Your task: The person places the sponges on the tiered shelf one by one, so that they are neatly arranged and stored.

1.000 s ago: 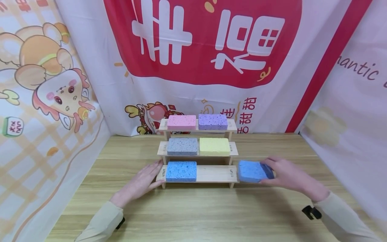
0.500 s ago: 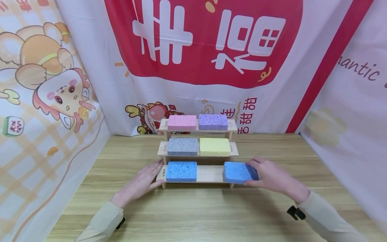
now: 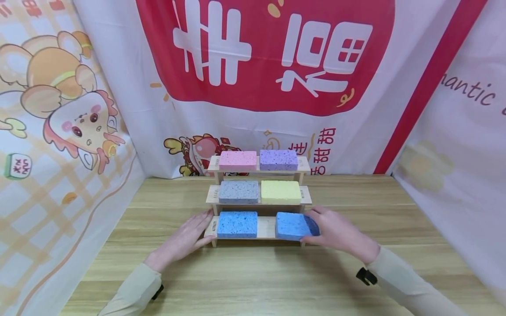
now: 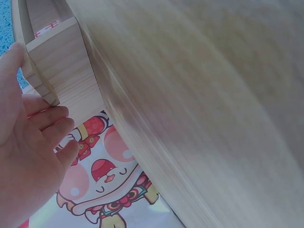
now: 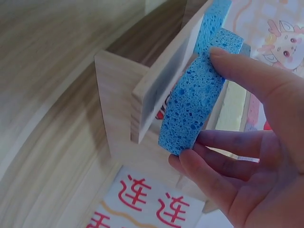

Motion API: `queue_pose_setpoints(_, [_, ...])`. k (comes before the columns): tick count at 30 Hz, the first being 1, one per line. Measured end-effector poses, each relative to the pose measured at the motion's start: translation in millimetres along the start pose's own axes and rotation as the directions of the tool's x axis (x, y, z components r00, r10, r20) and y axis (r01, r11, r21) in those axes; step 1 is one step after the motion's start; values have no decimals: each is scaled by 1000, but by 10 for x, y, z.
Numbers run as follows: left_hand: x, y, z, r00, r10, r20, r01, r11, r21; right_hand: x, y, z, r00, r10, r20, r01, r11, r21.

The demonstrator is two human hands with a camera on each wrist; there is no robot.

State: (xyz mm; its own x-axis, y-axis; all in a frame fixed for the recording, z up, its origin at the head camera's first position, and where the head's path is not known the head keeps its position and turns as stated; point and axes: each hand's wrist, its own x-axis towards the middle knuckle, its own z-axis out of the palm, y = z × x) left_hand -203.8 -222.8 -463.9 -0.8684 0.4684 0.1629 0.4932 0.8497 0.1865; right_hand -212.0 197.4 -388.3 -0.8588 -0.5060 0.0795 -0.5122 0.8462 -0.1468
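Note:
In the head view my right hand (image 3: 336, 231) pinches a blue sponge (image 3: 293, 225) by its right end, thumb at the front and fingers behind. The sponge is over the right part of the bottom tier of a three-tier wooden shelf (image 3: 266, 226). In the right wrist view the held sponge (image 5: 192, 102) is slightly tilted against the board, apart from it at the near end. A speckled blue sponge (image 3: 237, 224) lies on the left of that tier. My left hand (image 3: 186, 239) holds the left end of the bottom board (image 4: 40, 85) between thumb and fingers.
A grey sponge (image 3: 239, 192) and a yellow sponge (image 3: 280, 192) lie on the middle tier. Pink (image 3: 238, 160) and purple sponges (image 3: 278, 159) lie on the top tier. The shelf stands on a wood-grain table (image 3: 253, 276), with printed cloths (image 3: 130, 52) around it.
My right hand has carried the blue sponge leftward, from beside the shelf to over the right part of its bottom tier. The left hand has stayed at the shelf's left end.

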Motion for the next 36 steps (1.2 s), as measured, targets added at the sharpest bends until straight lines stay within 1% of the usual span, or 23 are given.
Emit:
queue_pose_setpoints(9, [-3,1,1,1000,-2,4,2,1000,-2,119,-103,112,999,-42,-32,42,999,13])
queue_pose_setpoints(19, [0,-4,0,1000,9,-7,-8,1000,7,238,-174,165,999,-43,-32,44,999,16])
queue_pose_setpoints(26, [-2,-6,0,1000,0,-3,0,1000,4,278,-196,188,999,-51,-16,51,998,30])
queue_pose_setpoints(36, [-5,-6,1,1000,7,-6,-7,1000,1,308,-229,213,998,-62,-30,62,998,15])
